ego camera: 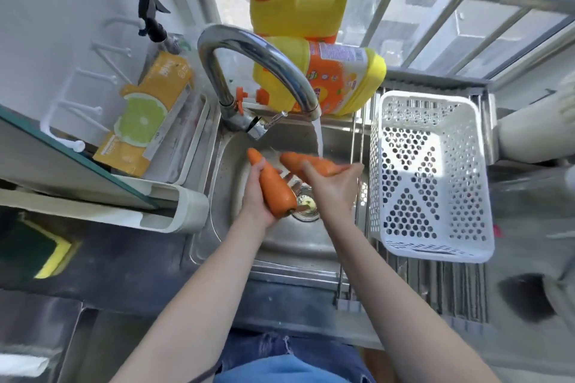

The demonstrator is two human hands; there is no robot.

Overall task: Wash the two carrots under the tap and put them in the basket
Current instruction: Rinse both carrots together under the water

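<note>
Over sink, hands gripping carrots

One head-worn wide-angle view — looking steeply down, close over the sink; window at top.

both bare forearms reach up toward twelve o'clock. the left hand curls around a carrot, thumb on top. the right hand at three o'clock of it holds a second carrot, fingers seemingly curled beneath.
</note>
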